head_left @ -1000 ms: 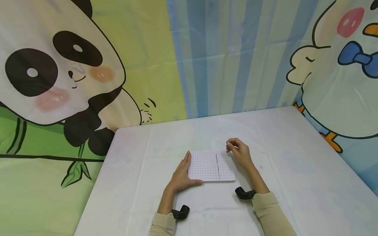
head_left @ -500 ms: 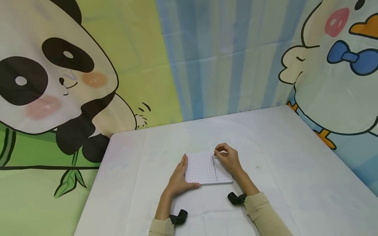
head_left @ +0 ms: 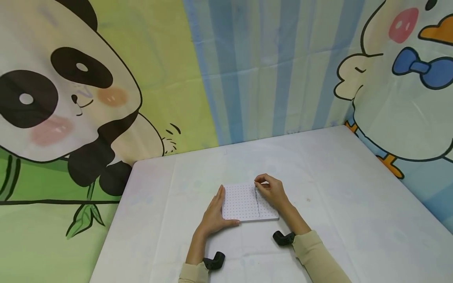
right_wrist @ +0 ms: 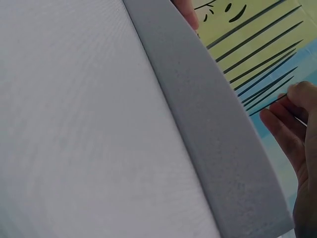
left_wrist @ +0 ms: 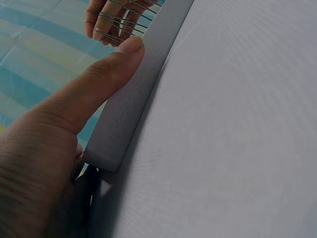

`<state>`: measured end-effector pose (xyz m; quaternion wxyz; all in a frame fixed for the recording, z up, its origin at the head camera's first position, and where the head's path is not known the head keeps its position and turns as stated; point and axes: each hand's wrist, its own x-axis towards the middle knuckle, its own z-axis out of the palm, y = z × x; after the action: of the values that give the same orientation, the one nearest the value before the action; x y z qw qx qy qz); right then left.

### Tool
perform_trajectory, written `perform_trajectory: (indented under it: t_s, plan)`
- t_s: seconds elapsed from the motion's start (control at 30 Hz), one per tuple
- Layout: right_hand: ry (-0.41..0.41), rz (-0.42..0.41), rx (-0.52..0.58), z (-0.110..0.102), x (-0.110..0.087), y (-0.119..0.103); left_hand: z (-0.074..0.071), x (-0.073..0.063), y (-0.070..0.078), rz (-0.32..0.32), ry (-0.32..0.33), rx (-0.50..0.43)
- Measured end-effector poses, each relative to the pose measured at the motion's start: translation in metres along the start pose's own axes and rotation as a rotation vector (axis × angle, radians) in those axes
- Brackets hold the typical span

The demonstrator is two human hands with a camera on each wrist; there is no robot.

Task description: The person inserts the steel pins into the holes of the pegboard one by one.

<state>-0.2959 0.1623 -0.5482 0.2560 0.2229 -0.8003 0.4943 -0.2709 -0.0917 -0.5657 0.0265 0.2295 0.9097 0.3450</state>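
A white pegboard [head_left: 238,202] dotted with small holes lies on the table. Several thin dark needles [right_wrist: 246,24] stand in it in one row, tapering to points at their upper ends. My right hand [head_left: 272,191] is at the far end of this row. Between thumb and fingertips it pinches one more needle [right_wrist: 267,105], whose lower end is right at the board's top in the right wrist view. My left hand [head_left: 215,214] steadies the board, straight fingers along its left side and the thumb [left_wrist: 130,47] against the front edge.
The white-covered table [head_left: 318,204] extends around the board on all sides. Behind it hangs a cartoon curtain [head_left: 247,70] with a panda and a duck. Black wrist cameras [head_left: 214,260] sit on both forearms.
My right hand has moved left from beyond the board's far right corner to the far end of the needle row, lately only slightly. The left hand stays on the board; the head view has shifted.
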Motion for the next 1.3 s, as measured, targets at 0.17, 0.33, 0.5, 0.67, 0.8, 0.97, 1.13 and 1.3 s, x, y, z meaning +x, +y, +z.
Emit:
perform_trajectory:
  t_s: [0.17, 0.33, 0.5, 0.67, 0.8, 0.97, 1.13, 1.3]
  plan:
    - [-0.015, 0.011, -0.016, 0.0009, -0.0015, 0.0001, -0.0002, -0.0007, -0.0004, 0.005, -0.002, 0.002]
    - [-0.018, 0.016, -0.019, 0.0021, -0.0016, 0.0001, -0.0011, 0.0000, -0.0011, 0.006, -0.006, 0.004]
    - [-0.013, 0.009, -0.036, 0.0021, -0.0028, -0.0007, -0.0013, -0.0005, -0.0009, -0.002, -0.018, -0.006]
    - [-0.008, 0.003, -0.041, 0.0025, -0.0021, -0.0013, -0.0011, -0.0010, -0.0008, -0.001, -0.011, 0.000]
    - [-0.005, -0.006, -0.040, 0.0025, -0.0011, -0.0015, -0.0014, -0.0004, -0.0007, -0.001, -0.002, -0.004]
    - [-0.018, -0.014, -0.053, 0.0027, -0.0025, -0.0003, -0.0002, -0.0002, -0.0018, -0.014, -0.006, -0.005]
    - [-0.047, 0.007, -0.056, 0.0029, -0.0035, 0.0009, -0.0005, 0.0001, -0.0016, -0.018, -0.003, -0.003]
    - [-0.067, 0.000, -0.075, 0.0029, -0.0033, 0.0022, -0.0022, 0.0008, -0.0004, -0.011, -0.005, 0.003]
